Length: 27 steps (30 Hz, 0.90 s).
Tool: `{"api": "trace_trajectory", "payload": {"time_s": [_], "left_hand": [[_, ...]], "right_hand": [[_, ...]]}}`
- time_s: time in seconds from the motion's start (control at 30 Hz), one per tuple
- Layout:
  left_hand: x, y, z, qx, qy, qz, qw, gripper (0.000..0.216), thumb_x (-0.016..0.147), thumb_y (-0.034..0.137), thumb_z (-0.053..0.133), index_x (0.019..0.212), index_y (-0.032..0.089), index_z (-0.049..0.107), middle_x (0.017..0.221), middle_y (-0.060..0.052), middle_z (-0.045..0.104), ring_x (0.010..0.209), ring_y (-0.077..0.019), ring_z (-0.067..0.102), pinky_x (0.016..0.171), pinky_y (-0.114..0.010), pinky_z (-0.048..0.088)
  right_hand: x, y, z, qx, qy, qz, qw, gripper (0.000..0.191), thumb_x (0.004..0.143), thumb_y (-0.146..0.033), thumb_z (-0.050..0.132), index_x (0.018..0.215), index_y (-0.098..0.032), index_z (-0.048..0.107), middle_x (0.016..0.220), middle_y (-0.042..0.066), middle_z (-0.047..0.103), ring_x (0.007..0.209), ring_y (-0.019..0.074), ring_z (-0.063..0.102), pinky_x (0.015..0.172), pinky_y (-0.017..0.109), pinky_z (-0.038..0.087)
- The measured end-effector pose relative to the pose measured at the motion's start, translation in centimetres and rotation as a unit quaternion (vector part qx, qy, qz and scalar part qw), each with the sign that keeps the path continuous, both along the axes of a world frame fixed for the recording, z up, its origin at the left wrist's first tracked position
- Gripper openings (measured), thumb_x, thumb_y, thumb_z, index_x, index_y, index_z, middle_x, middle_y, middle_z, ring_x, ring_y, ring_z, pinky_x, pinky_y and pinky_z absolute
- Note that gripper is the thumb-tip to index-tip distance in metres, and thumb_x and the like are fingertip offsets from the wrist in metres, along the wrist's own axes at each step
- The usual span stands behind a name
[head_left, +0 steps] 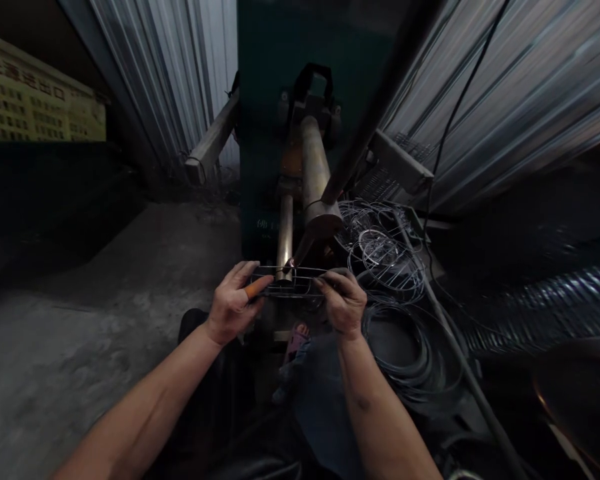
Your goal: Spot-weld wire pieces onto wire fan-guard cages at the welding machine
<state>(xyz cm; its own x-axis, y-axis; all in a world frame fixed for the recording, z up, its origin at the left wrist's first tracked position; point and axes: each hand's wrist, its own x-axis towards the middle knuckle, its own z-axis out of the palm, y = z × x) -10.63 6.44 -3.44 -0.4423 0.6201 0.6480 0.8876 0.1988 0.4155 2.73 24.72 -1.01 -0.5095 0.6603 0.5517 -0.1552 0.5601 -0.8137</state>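
Between my two hands a wire frame (303, 295) of thin metal rods is held level. My left hand (235, 300) grips its left end, with an orange cover on one finger. At the right end my right hand (343, 300) pinches the wires between thumb and fingers. The frame surrounds the tip of a lower metal rod (285, 233) of a green machine (260, 167). Just above, a thicker metal cylinder (316, 167) reaches toward me, and a pointed dark electrode comes down close to the frame's far wire. Whether it touches the wire I cannot tell.
Right of the machine lie a heap of wire pieces (380, 247) and a wire coil (397, 343). A long bar (450, 327) runs beside them. Stacked metal wire parts (555, 307) are farther right. At left stands a yellow crate (40, 93); a beam (213, 140) juts out near the machine.
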Motion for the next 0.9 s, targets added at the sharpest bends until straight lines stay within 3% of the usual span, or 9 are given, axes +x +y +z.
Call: {"api": "trace_trajectory", "payload": {"time_s": [0.23, 0.9], "left_hand": [[-0.8, 0.5, -0.1, 0.014, -0.004, -0.012, 1.0, 0.033, 0.077, 0.02, 0.063, 0.11, 0.023, 0.068, 0.129, -0.008, 0.056, 0.119, -0.0259, 0.053, 0.101, -0.044, 0.045], [-1.2, 0.7, 0.1, 0.017, -0.001, -0.006, 1.0, 0.033, 0.077, 0.022, 0.064, 0.109, 0.022, 0.069, 0.127, -0.01, 0.059, 0.116, -0.0254, 0.056, 0.1, -0.043, 0.047]], "right_hand": [[-1.3, 0.9, -0.4, 0.0, 0.039, 0.012, 0.999, 0.007, 0.071, -0.023, 0.072, 0.069, -0.02, 0.067, 0.071, 0.0, 0.057, 0.067, 0.0136, 0.054, 0.061, 0.027, 0.045], [-1.8, 1.8, -0.4, -0.013, 0.021, 0.017, 1.0, 0.013, 0.07, -0.029, 0.073, 0.066, -0.019, 0.065, 0.068, 0.0, 0.057, 0.066, 0.0141, 0.054, 0.062, 0.028, 0.046]]}}
